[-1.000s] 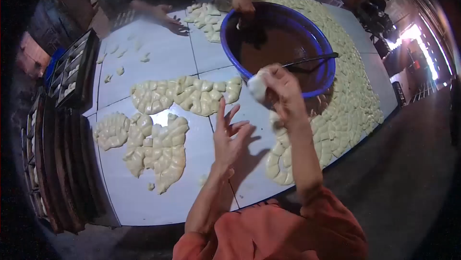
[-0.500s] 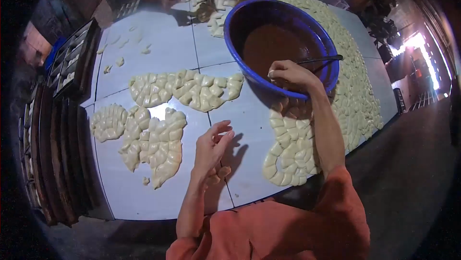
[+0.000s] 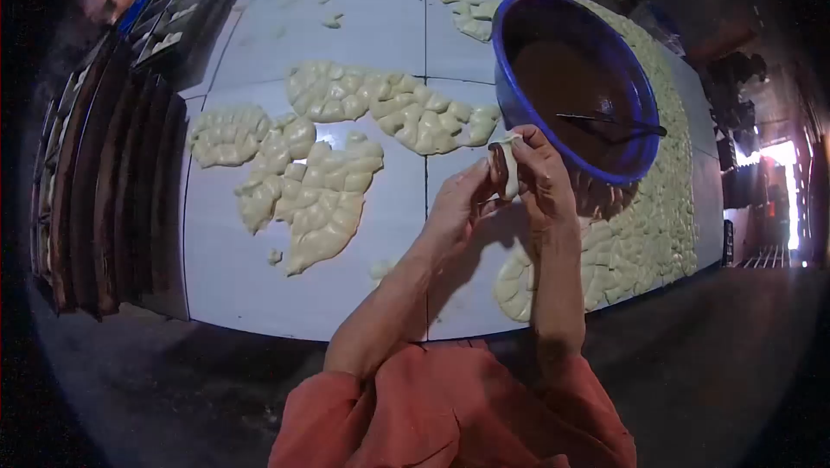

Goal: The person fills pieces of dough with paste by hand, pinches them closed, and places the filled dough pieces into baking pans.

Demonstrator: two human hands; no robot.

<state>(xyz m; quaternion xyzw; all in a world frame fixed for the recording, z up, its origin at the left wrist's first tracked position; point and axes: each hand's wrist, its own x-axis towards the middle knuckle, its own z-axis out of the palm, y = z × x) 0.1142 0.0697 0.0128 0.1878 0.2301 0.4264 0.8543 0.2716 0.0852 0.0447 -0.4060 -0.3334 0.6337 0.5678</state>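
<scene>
"Holding what, between the two hands?"

"One small pale piece of dough (image 3: 511, 178) with a strip of brown paste (image 3: 497, 164) showing on its left side. The left hand (image 3: 460, 200) and right hand (image 3: 546, 172) meet at it, raised over the worktop (image 3: 238, 291), near the blue basin (image 3: 508, 105)."

"How far apart is each grip?"

"Both narrow: fingers bent in, pinching the dough from either side. Some left fingertips are hidden, so I can't tell where each one presses."

"And around them?"

"Just beyond the right hand, the basin holds a brown mixture (image 3: 571, 79), with a dark utensil (image 3: 644, 128) lying across its right part. Flattened dough clusters (image 3: 324, 200) lie to the left, and a broad sheet of dough pieces (image 3: 640, 235) covers the right side."

"Anything in the way?"

"The right forearm (image 3: 560, 286) hides part of that sheet. Dark trays (image 3: 105, 191) stand off at the far left."
</scene>
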